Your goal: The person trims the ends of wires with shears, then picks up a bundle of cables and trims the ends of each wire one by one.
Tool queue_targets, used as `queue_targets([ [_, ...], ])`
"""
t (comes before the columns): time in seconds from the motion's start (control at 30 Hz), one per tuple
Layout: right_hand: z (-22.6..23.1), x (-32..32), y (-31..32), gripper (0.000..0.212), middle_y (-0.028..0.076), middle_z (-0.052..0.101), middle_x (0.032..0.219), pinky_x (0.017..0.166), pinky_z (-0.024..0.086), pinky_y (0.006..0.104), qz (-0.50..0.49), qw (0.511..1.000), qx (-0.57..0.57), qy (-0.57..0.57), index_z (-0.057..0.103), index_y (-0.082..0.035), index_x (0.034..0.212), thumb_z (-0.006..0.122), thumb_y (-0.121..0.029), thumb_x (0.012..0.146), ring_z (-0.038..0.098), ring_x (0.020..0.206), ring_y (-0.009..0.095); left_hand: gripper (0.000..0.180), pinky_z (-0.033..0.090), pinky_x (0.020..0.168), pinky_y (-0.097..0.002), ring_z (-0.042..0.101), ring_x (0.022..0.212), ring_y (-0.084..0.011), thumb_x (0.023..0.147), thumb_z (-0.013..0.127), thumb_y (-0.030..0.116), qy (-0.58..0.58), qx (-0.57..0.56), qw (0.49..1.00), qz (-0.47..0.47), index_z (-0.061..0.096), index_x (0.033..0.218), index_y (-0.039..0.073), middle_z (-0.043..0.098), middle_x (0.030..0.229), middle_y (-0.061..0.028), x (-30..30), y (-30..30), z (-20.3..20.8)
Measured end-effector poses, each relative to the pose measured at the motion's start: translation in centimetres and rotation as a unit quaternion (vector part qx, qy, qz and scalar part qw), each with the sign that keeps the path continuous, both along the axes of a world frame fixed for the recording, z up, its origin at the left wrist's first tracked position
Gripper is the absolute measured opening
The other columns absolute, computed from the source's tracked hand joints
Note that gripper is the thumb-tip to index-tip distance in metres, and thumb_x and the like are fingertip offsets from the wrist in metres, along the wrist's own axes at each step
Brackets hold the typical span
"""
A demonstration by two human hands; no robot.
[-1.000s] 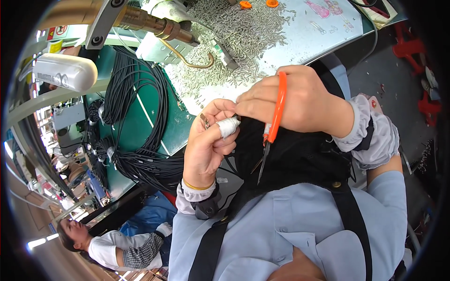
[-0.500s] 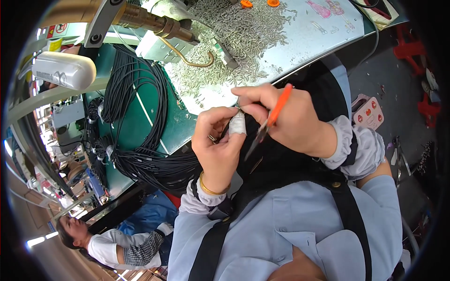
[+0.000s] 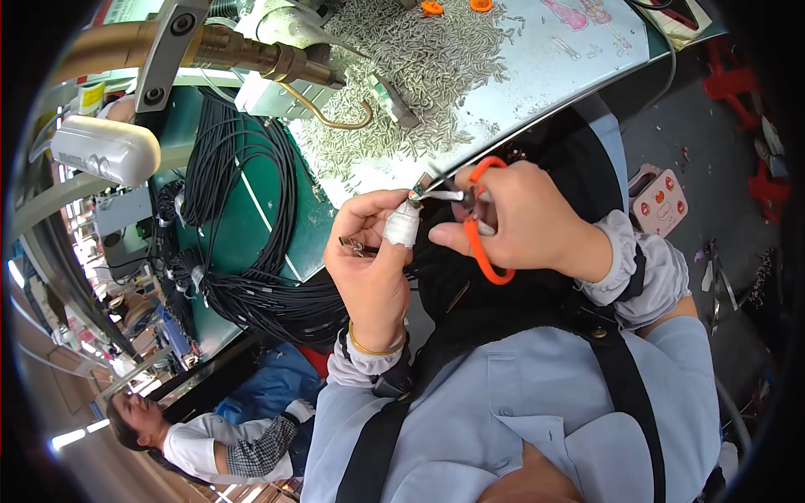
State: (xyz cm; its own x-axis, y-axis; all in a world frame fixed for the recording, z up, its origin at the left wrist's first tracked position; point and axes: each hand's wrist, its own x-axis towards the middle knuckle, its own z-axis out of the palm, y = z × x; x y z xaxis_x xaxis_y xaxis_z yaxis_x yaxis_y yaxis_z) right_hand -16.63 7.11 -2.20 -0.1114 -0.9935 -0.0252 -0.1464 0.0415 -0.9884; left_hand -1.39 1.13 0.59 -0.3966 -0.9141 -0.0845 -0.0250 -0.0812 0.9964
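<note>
My left hand (image 3: 369, 260) is closed, its thumb wrapped in white tape. Between thumb and forefinger it pinches a small metal connector (image 3: 423, 182) with tiny coloured wire ends at its base. More small metal pieces (image 3: 356, 246) lie in the curled fingers of the same hand. My right hand (image 3: 532, 222) grips a pair of orange-handled scissors (image 3: 496, 275), its fingers through the loops and the handles spread. The metal blades point left and meet the connector at my left fingertips. Exactly where the blades touch is too small to make out.
Beyond my hands, a heap of small metal pieces (image 3: 444, 63) covers the pale worktop (image 3: 537, 92), beside a machine with a brass tube (image 3: 251, 54). Coiled black cables (image 3: 277, 298) lie at left. A person (image 3: 201, 444) sits lower left. Red stools (image 3: 728, 80) stand at right.
The scissors have swung from hanging loose in my right hand to a working grip, blades at the connector. My left hand has shifted slightly left, and the connector now shows above the thumb.
</note>
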Motion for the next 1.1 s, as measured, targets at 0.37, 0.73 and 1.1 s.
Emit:
queue_targets([
  [0.37,0.2,0.3,-0.3,0.027,0.001,0.048,0.044,0.035,0.033,0.0225,0.104,0.972,0.134,-0.164,0.050,-0.003,0.069,0.059,-0.025,0.082,0.051,0.041,0.009,0.020,0.026,0.042,-0.0155,0.036,0.048,-0.0003,0.076,0.057,-0.003,-0.073,0.039,0.997,-0.002,0.055,0.096,0.000,0.055,0.072,-0.0004,-0.6,-2.2,0.1],
  [0.73,0.1,-2.2,-7.6,0.019,0.004,0.049,0.054,0.037,0.036,0.0240,-0.119,0.991,-0.057,-0.004,0.048,0.001,0.080,0.050,-0.017,0.085,0.048,0.040,0.009,0.008,0.017,0.036,-0.0159,0.027,0.044,-0.0013,0.080,0.056,0.004,0.097,0.197,0.975,-0.039,0.055,0.088,0.003,0.043,0.061,0.0048,-2.7,-8.5,-0.9],
  [1.1,0.2,-2.1,-8.4,0.015,0.004,0.048,0.051,0.039,0.037,0.0242,-0.104,0.993,-0.049,-0.024,0.045,0.001,0.077,0.051,-0.011,0.082,0.047,0.041,0.009,0.008,0.019,0.036,-0.0164,0.028,0.044,-0.0020,0.080,0.058,0.008,0.069,0.215,0.971,-0.084,0.052,0.085,0.004,0.042,0.061,0.0045,-1.9,-9.6,-0.6],
])
